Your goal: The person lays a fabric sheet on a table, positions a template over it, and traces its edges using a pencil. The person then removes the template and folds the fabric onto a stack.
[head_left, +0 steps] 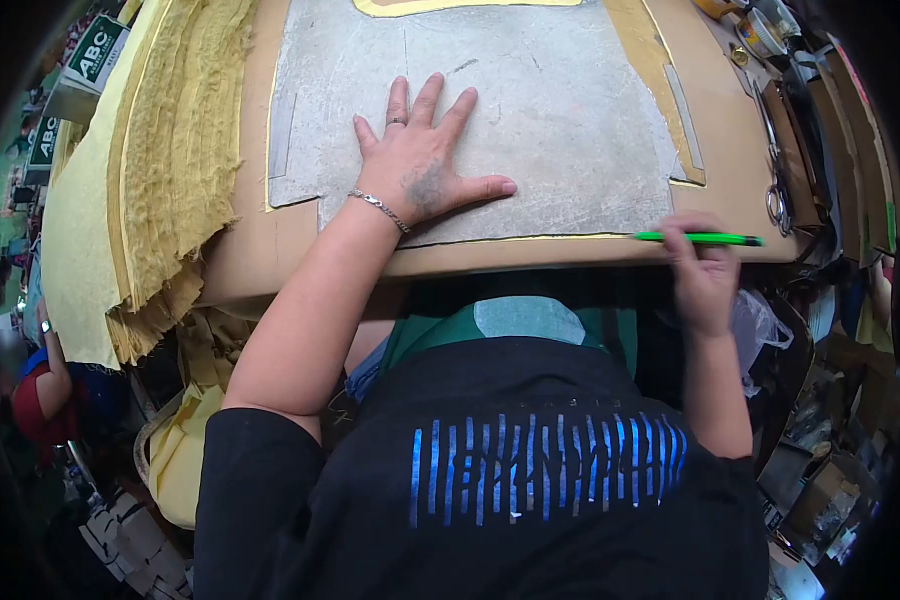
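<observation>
My left hand (420, 170) lies spread on a large grey template board (570, 150), fingers pointing away from me and thumb out to the right. The board has a cut-out at its far edge and notched near corners. Narrow yellow margins of the material under it show along its edges. In my right hand (708, 275) is a slim green pen (710, 238) with a dark end, gripped between thumb and fingers. The pen lies nearly level, its tip pointing left at the board's near right edge. The right hand is slightly blurred.
Stacked yellow fabric (175, 130) with frayed edges hangs over the left side of the tan worktable (715, 130). Scissors (776, 200) lie at the right edge, below small tubs (760, 35). A person in a red sleeve (45, 400) is at far left. Boxes and scraps stand lower right.
</observation>
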`<state>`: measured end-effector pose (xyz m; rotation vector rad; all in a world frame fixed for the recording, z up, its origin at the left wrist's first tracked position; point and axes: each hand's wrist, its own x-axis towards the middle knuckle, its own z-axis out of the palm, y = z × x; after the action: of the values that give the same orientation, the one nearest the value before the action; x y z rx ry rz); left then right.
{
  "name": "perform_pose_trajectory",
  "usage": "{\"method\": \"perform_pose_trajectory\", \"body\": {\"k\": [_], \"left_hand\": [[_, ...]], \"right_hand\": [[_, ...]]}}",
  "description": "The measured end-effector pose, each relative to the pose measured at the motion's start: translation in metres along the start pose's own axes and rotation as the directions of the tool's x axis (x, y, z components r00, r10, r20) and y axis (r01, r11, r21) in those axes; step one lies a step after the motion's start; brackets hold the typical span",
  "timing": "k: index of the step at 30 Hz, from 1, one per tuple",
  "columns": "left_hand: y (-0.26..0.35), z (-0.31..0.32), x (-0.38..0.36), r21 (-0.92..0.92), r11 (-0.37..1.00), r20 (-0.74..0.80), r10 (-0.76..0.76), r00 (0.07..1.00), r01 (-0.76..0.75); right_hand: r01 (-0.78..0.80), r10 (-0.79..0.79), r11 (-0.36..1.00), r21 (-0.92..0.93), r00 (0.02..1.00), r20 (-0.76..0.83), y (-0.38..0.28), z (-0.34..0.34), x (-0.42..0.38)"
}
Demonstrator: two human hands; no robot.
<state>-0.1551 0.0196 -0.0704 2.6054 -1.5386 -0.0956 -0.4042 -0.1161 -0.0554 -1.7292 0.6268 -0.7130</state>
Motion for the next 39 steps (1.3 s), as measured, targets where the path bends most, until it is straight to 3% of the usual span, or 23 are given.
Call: {"method": "perform_pose_trajectory", "body": {"k": [2, 6, 11, 14, 17, 26, 29, 32, 34, 36, 38, 39], "left_hand": [[0.000, 0.001, 0.000, -0.001, 1.000, -0.010, 0.000, 1.000, 0.000], [-0.002, 0.003, -0.001, -0.003, 1.000, -0.033, 0.006, 0.999, -0.006], [-0.003, 0.003, -0.001, 0.002, 1.000, -0.043, 0.013, 0.999, -0.013], [-0.003, 0.005, -0.001, 0.007, 1.000, -0.052, 0.021, 0.998, -0.020], [-0.003, 0.005, 0.000, -0.005, 1.000, -0.050, 0.025, 0.998, -0.025], [-0.004, 0.006, 0.000, 0.015, 1.000, -0.039, 0.026, 0.999, -0.026], [-0.003, 0.003, 0.000, 0.014, 1.000, -0.039, 0.023, 0.999, -0.022], [-0.001, 0.002, -0.001, -0.001, 1.000, -0.037, 0.015, 0.999, -0.015], [0.000, 0.001, 0.000, 0.010, 1.000, -0.026, 0.010, 1.000, -0.010], [0.002, -0.001, 0.000, 0.009, 1.000, -0.004, 0.002, 1.000, -0.002], [0.003, -0.003, 0.001, 0.004, 1.000, 0.021, -0.010, 1.000, 0.009], [0.002, -0.003, 0.001, 0.009, 1.000, 0.021, -0.012, 1.000, 0.012]], "right_hand": [[-0.057, 0.029, 0.982, 0.177, 0.988, 0.154, -0.002, 0.045, -0.003], [0.028, -0.089, 0.978, 0.206, 0.952, 0.294, 0.000, 0.108, 0.001], [-0.003, -0.063, 0.974, 0.225, 0.957, 0.285, 0.005, 0.131, 0.001], [0.112, -0.140, 0.987, 0.114, 0.950, 0.280, 0.005, 0.131, 0.004], [-0.027, -0.048, 0.959, 0.283, 0.966, 0.253, 0.000, 0.128, 0.002], [0.196, -0.224, 0.973, 0.125, 0.934, 0.278, 0.005, 0.130, 0.004], [0.203, -0.227, 0.973, 0.112, 0.934, 0.276, 0.006, 0.117, 0.007], [0.004, -0.043, 0.987, 0.160, 0.970, 0.239, 0.007, 0.080, 0.009], [-0.029, 0.019, 0.998, 0.049, 0.980, 0.196, 0.014, 0.038, 0.010], [-0.103, 0.105, 0.994, -0.033, 0.993, 0.055, 0.014, -0.008, 0.010], [-0.047, 0.040, 0.992, -0.114, 0.997, -0.066, 0.019, -0.049, 0.009], [-0.053, 0.045, 0.997, -0.063, 0.990, -0.130, 0.017, -0.054, 0.009]]}}
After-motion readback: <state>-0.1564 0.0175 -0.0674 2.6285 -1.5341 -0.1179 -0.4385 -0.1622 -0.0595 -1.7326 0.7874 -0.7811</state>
